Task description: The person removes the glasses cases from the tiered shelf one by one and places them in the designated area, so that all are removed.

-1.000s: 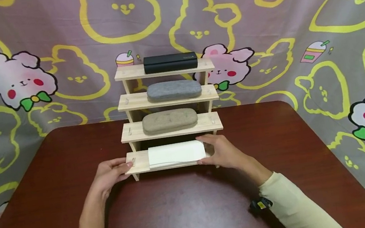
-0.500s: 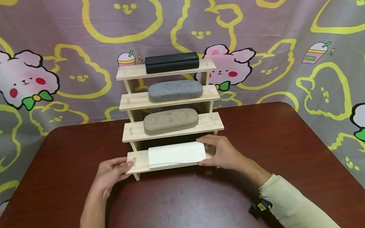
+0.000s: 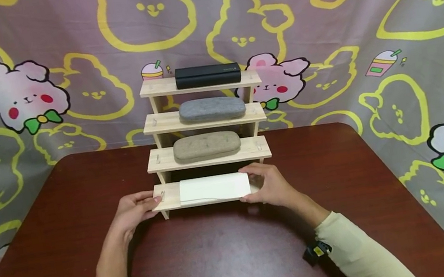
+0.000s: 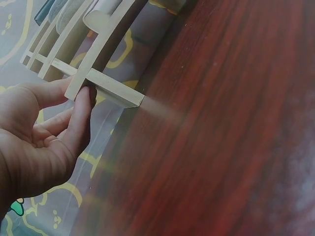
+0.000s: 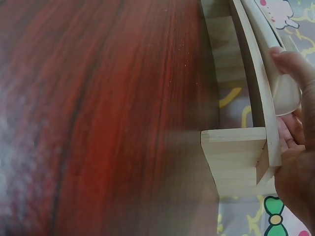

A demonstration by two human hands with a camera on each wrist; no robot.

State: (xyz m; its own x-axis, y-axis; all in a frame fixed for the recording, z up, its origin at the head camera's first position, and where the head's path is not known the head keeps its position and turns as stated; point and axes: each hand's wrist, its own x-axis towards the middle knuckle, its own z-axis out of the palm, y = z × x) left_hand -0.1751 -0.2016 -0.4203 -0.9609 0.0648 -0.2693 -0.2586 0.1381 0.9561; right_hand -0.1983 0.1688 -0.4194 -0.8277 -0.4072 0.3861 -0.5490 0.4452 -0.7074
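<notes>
A four-tier wooden display stand [image 3: 173,195] stands on the table. On its lowest shelf lies a white glasses case [image 3: 214,188]. My right hand [image 3: 269,183] grips the right end of this case, thumb at the front edge and fingers at the back. In the right wrist view, the thumb [image 5: 283,56] presses on the case's side near its rounded end. My left hand [image 3: 136,212] pinches the left end of the lowest shelf; the left wrist view shows the shelf board [image 4: 93,61] between thumb and finger.
Higher tiers carry a beige glasses case [image 3: 207,146], a grey-blue one [image 3: 211,109] and a black one [image 3: 207,75]. The reddish-brown table [image 3: 221,257] extends around the stand. A patterned curtain [image 3: 75,31] hangs behind it.
The white glasses case has shifted very slightly left and toward the front on its shelf, with my right hand on it. My left hand stays on the shelf end.
</notes>
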